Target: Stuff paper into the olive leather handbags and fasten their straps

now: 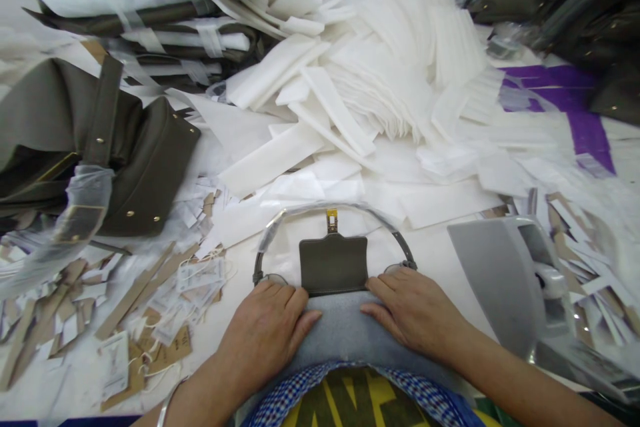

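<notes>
Right in front of me is a handbag with a dark olive flap (pixel 333 263), a metal clasp (pixel 332 220) at the flap's tip and a strap handle (pixel 325 205) arching away from me, partly wrapped in clear plastic. A grey-blue, soft-looking panel (pixel 340 327) lies on my side of the flap. My left hand (pixel 270 323) curls its fingers over the bag's edge at the left handle end, its thumb on the grey-blue panel. At the right handle end my right hand (pixel 413 310) grips the same edge, thumb pointing inward. The bag's underside is hidden.
White foam sheets (pixel 390 60) pile up ahead. A larger olive bag (pixel 145 167) stands at left, wrapped bags (pixel 150 13) behind it. Paper tags (pixel 117 367) and cardboard scraps lie at left. A grey plastic device (pixel 505 273) sits at right, with purple tape (pixel 575 97) beyond.
</notes>
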